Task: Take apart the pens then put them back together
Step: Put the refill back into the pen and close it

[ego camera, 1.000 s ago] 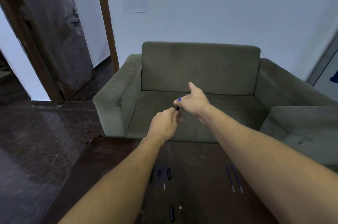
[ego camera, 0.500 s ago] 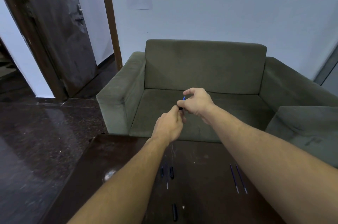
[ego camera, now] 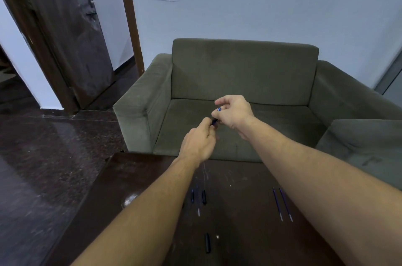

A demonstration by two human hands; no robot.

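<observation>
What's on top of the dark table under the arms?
On the table lie two thin blue refills and some small black pen pieces, one nearer. The arms hide part of the tabletop.

A dark pen (ego camera: pixel 215 121) with a blue tip sits near the middle of the frame, tilted, its lower end pinched in the left hand (ego camera: pixel 200 144) and its upper end in the fingers of the right hand (ego camera: pixel 233 113). Loose parts lie lower down: two blue refills (ego camera: pixel 282 204) side by side at lower right, two short dark pieces (ego camera: pixel 198 196) at lower centre with a thin refill between them, and another dark piece (ego camera: pixel 207 242) near the bottom edge.
</observation>
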